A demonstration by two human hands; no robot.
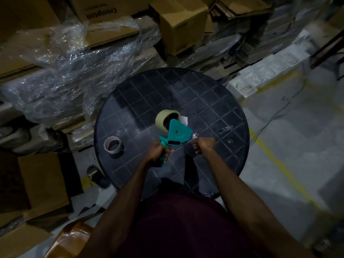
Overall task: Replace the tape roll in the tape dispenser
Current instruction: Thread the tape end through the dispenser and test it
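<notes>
On the left of the round dark bench (219, 101) a nearly spent tape roll (113, 144) lies flat, well apart from the work, so the swap itself looks done. The left hand (158, 152) grips the handle of the teal tape dispenser (176, 133), its fingers (168, 152) curled tight round it, and holds the tool above the bench near the middle. A fresh tan tape roll (163, 119) already sits on the dispenser's hub, at the end away from the person. Just right of the dispenser's mouth, the right hand (203, 146) is closed in a fist; it seems to pinch a strip of clear tape (194, 135) drawn from the tool, though the strip is faint and the hold cannot be told for certain. The step in hand looks like threading the tape end through the front; the next move probably calls for a steady pull across the cutter while the left hand keeps the tool firm. Scraps of clear film (226, 129) lie on the bench to the right. Around it stand cardboard boxes (183, 25) and crumpled plastic wrap (74, 71) on the left, and a grey floor with a yellow line (275, 159) on the right.
</notes>
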